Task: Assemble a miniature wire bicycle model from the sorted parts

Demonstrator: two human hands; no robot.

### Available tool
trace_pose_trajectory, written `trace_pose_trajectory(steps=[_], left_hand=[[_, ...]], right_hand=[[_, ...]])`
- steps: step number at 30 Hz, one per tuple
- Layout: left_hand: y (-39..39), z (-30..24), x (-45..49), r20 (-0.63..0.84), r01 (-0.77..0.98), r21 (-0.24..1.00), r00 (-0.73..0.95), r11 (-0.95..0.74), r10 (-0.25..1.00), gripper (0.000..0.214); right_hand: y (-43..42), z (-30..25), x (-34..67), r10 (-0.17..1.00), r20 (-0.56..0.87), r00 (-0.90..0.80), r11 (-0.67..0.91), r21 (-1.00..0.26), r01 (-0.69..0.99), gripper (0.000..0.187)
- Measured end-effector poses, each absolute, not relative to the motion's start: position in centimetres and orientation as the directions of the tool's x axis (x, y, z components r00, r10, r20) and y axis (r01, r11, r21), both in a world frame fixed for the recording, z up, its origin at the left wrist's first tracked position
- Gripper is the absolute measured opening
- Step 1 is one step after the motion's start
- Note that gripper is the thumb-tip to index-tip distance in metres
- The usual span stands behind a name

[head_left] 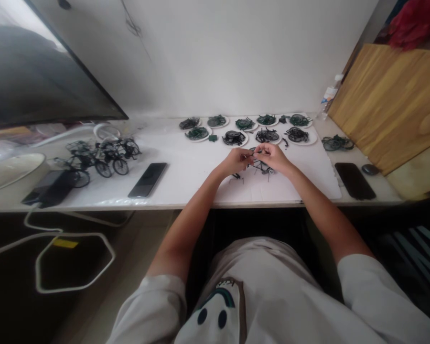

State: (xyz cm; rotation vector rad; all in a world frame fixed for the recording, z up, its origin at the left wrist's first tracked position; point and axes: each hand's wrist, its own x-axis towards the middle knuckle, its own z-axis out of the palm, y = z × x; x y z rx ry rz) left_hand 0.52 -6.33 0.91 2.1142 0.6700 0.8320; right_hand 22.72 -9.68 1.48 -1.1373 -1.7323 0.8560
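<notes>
My left hand [236, 161] and my right hand [274, 157] meet over the white table [186, 177], both pinched on a small dark model bicycle frame [261, 166] held between them. A tiny loose dark part [236, 177] lies on the table just below my left hand. Beyond my hands, several white plates [232, 138] carry dark green and black bicycle parts. Finished model bicycles [100, 160] stand in a group at the left.
A black phone [147, 179] lies left of my hands, another phone [354, 180] at the right beside a small dark round object [370, 169]. A large monitor [39, 71] leans at left. A wooden board [390, 100] stands right. A charger with white cable [48, 188] sits near the left edge.
</notes>
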Motion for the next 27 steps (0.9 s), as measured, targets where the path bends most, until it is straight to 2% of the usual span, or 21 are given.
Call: trace_pose_trajectory(steps=[8,27], left_hand=[[-6.3,0.72,0.45,0.255,0.289,0.781,0.662,-0.553,0.705,0.031],[-6.51,0.95,0.5,0.275,0.271,0.78,0.662,-0.565,0.697,0.031]], right_hand=[[-9.82,1.36,22.33,0.923,0.303,-0.238,0.375,-0.85,0.37,0.031],[-9.95,1.38,22.22,0.928,0.291,-0.233,0.359,-0.868,0.343,0.028]])
